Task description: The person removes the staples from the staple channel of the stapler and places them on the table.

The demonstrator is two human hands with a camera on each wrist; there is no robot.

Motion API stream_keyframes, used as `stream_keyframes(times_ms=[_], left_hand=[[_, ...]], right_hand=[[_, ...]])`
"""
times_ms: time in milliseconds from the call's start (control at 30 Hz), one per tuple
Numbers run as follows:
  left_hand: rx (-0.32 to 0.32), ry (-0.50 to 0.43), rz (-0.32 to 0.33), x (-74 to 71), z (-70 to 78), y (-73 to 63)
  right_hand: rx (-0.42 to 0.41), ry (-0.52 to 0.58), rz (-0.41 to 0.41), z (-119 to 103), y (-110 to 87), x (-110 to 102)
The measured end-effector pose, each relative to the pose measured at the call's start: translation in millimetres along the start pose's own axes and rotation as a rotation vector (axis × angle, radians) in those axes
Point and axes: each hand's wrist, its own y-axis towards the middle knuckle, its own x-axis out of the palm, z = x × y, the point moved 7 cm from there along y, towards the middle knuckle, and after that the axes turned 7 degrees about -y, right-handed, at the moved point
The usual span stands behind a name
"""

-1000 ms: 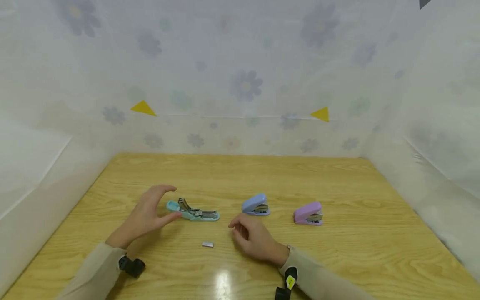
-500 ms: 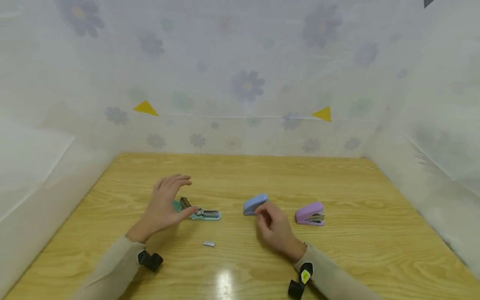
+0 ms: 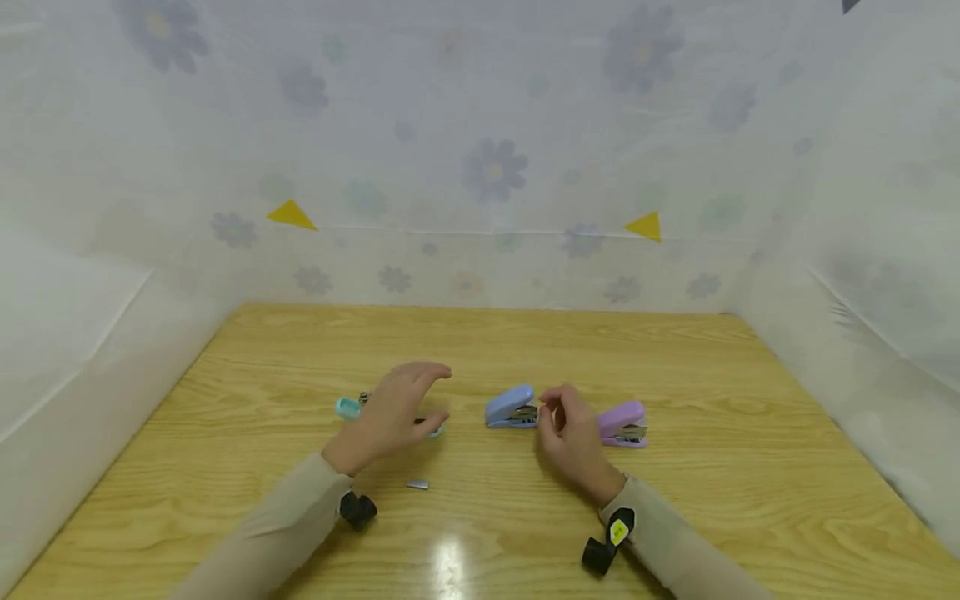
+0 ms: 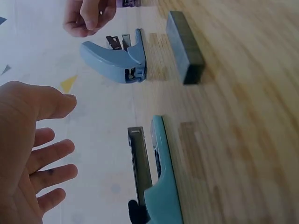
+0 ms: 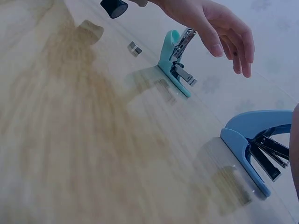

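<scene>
Bench (image 3: 225, 417), left of centre: teal stapler (image 4: 166, 191), probably light, stiff, slick; hold its base. Left grip (image 3: 390, 412) apart over it; right grip (image 3: 573, 442) loosely curled, nothing visibly held.

Free room behind blue stapler (image 3: 508, 406)

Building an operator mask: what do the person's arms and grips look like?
Left sleeve and right sleeve: plain beige, to the wrist. Left grip and right grip: bare. Left wrist device and right wrist device: black, rounded; the right has a yellow marking. No cables visible.
</scene>
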Motion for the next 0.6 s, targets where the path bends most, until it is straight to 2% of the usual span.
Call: stream_keyframes(times_ms=[133, 267, 467, 600], left_hand=[[0.013, -0.02, -0.053, 10.3, 6.6, 8.0], [0.012, -0.039, -0.139, 23.7, 11.3, 14.7], [-0.056, -0.078, -0.271, 42.5, 17.2, 25.0], [-0.05, -0.12, -0.331, 51.4, 22.6, 34.5]], right_hand=[[0.012, -0.029, -0.008, 5.0, 0.3, -0.3], [0.034, -0.046, -0.039, 6.9, -0.5, 1.5], [0.075, -0.096, -0.123, 10.3, -4.0, 8.2], [0.097, -0.099, -0.175, 12.5, -5.5, 13.3]])
